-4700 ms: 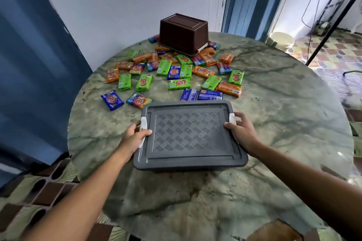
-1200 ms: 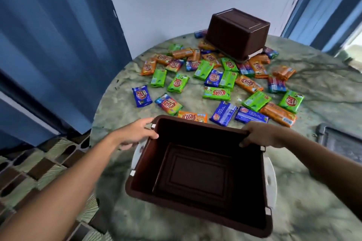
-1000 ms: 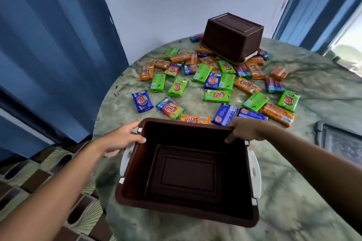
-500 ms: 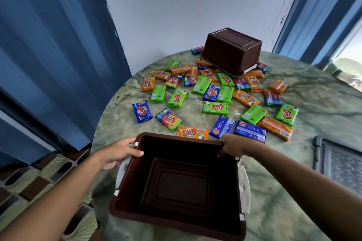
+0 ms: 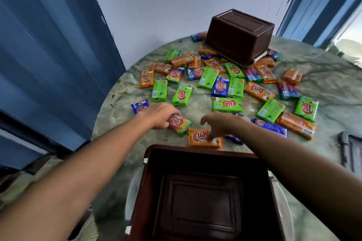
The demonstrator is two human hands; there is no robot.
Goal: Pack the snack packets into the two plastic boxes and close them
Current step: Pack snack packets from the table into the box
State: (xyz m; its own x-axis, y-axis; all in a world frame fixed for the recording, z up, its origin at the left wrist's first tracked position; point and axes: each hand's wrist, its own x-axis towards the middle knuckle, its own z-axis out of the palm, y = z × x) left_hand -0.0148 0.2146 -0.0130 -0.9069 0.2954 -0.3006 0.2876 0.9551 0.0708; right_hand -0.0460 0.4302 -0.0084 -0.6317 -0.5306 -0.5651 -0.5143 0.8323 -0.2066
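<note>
Both hands have left the rim of the open, empty dark-brown plastic box (image 5: pixel 197 197), which now rests on the round green marbled table (image 5: pixel 331 88) nearest the person; the left hand (image 5: pixel 159 116) closes over a multicoloured foil snack packet (image 5: pixel 179 123), fingers curled onto it but not lifting; the right hand (image 5: pixel 217 125) is spread open, fingertips touching an orange snack packet (image 5: pixel 203 139) just beyond the box rim; a second brown plastic box (image 5: pixel 238 36) sits inverted at the far side among the scattered packets; the grey lid (image 5: pixel 350 154) lies at right; positioning appears finished, packing begins, nothing yet inside.
</note>
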